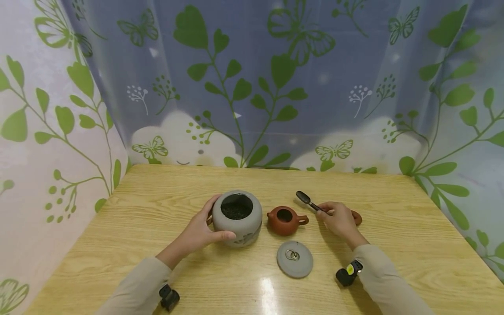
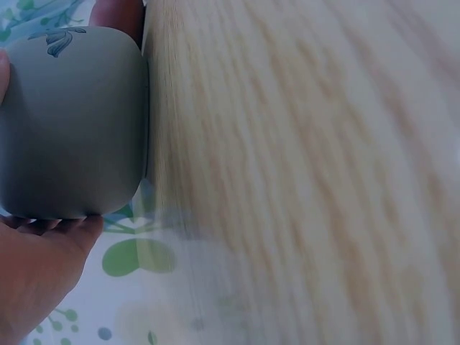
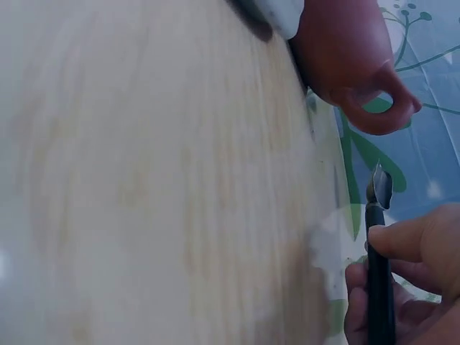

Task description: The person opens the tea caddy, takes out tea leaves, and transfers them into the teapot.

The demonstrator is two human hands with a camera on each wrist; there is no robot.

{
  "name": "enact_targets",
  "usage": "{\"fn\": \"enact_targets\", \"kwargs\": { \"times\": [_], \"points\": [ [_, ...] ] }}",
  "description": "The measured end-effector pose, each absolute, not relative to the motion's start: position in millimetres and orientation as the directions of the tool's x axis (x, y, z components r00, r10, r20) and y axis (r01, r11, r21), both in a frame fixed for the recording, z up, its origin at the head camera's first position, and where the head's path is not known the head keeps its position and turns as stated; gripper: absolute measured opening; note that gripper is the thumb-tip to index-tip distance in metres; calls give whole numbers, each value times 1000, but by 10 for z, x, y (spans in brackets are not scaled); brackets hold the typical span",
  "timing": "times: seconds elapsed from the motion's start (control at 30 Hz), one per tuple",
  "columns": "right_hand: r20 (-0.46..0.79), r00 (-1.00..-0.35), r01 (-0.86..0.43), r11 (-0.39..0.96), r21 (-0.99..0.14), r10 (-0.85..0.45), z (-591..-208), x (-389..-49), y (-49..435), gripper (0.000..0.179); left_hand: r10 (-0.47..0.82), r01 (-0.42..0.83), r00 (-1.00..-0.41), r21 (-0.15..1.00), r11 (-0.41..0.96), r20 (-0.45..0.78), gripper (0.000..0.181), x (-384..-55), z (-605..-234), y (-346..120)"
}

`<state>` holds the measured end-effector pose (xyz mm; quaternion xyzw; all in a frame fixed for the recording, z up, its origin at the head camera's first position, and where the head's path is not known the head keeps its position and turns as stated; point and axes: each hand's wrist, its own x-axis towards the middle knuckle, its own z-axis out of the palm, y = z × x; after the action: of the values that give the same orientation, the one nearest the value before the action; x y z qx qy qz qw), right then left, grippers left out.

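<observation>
My left hand point(image 1: 201, 234) grips a round grey tea jar point(image 1: 240, 229) from its left side, thumb across the front and fingers round the back. Dark loose bits, like tea leaves, lie inside the uncovered jar. In the left wrist view the jar's wall point(image 2: 72, 129) fills the upper left, with a dark leaf drawing on it. A small dark scoop point(image 1: 303, 197) is pinched by its handle in my right hand point(image 1: 338, 218); its bowl points left, towards the back. Between the hands sits a lidless reddish-brown clay teapot point(image 1: 284, 227), its handle towards the right hand.
A flat grey lid point(image 1: 294, 264) with a metal ring lies in front of the teapot. Partly hidden behind my right hand is a reddish-brown rounded piece point(image 1: 357, 217). The wooden table point(image 1: 173, 188) meets a leaf-patterned curtain point(image 1: 252, 100) at the back.
</observation>
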<state>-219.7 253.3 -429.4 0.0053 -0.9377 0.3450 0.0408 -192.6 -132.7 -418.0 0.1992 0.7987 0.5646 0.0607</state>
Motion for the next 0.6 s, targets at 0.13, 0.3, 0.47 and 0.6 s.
{"fn": "enact_targets", "kwargs": {
  "times": [0.13, 0.3, 0.47, 0.6],
  "points": [
    [79, -997, -42, 729, -683, 17, -4260, -2178, 2544, 28, 388, 250, -913, 926, 282, 129, 103, -1924, -4179, -1327],
    [29, -997, 21, 638, -770, 68, -4208, -2171, 2555, 34, 390, 252, -911, 927, 277, 131, 103, -1923, -4179, -1327],
    [0, -990, 73, 507, -859, 142, -4133, -2163, 2556, 43, 390, 254, -911, 928, 272, 135, 102, -1927, -4183, -1324],
    [13, -989, 44, 387, -921, 145, -4080, -2150, 2536, 48, 389, 253, -911, 928, 273, 134, 101, -1929, -4191, -1326]
  ]
}}
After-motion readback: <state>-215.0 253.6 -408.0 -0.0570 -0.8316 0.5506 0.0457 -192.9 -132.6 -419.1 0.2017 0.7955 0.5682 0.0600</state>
